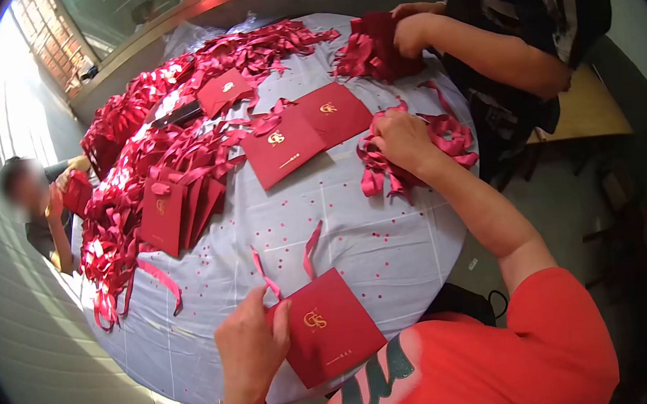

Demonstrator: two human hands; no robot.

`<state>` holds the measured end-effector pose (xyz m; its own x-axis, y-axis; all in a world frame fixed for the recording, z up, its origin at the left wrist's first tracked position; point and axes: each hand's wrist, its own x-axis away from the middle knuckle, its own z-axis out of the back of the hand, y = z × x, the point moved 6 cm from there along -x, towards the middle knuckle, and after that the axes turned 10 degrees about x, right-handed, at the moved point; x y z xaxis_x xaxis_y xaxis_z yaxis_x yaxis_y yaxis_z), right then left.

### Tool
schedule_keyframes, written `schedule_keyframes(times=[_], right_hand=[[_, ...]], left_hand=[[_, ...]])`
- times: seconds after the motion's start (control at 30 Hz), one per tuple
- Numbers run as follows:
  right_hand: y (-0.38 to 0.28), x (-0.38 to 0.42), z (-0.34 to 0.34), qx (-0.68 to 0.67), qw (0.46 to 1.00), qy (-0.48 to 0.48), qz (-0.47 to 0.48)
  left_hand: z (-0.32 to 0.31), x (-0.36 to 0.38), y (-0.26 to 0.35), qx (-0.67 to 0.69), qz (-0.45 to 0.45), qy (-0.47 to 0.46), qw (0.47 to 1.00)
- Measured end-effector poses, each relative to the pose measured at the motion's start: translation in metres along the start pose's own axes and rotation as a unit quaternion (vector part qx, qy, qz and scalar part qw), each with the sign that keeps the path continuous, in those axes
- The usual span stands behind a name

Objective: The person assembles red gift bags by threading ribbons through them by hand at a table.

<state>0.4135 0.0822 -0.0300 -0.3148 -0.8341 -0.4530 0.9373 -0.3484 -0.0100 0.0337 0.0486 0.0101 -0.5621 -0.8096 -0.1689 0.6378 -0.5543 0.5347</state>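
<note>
My left hand (253, 342) grips the upper left corner of a red card bag (330, 329) with gold lettering. Two pink ribbon ends stand up from the bag's top edge. At the right, my right hand (404, 138) reaches into a heap of pink ribbons (448, 140), its fingers closed; what they pinch is too small to make out. Two red bags (286, 152) lie overlapping just left of that hand. Farther left, several red bags (161, 216) lean in a fanned stack beside a long pile of ribbons (129, 176).
A round table with a pale cloth (280, 243) carries scattered small red dots. A person in black (515, 28) handles red bags at the back right. Another person (27, 196) holds a red piece at the left edge. A dark object (179, 115) lies among the ribbons.
</note>
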Motion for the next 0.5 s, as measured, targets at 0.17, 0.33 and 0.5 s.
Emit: schedule_keyframes(times=[0.17, 0.33, 0.5], right_hand=[[-0.005, 0.006, -0.001, 0.007, 0.998, -0.02, -0.056], [-0.046, 0.011, 0.037, -0.089, 0.983, 0.141, 0.08], [-0.117, 0.024, 0.065, -0.249, 0.945, 0.14, 0.161]], left_hand=[[-0.014, -0.035, 0.007, 0.159, -0.019, -0.032, 0.987], [-0.045, -0.045, -0.024, 0.353, 0.014, -0.057, 0.934], [-0.059, -0.044, -0.038, 0.573, 0.088, -0.062, 0.812]])
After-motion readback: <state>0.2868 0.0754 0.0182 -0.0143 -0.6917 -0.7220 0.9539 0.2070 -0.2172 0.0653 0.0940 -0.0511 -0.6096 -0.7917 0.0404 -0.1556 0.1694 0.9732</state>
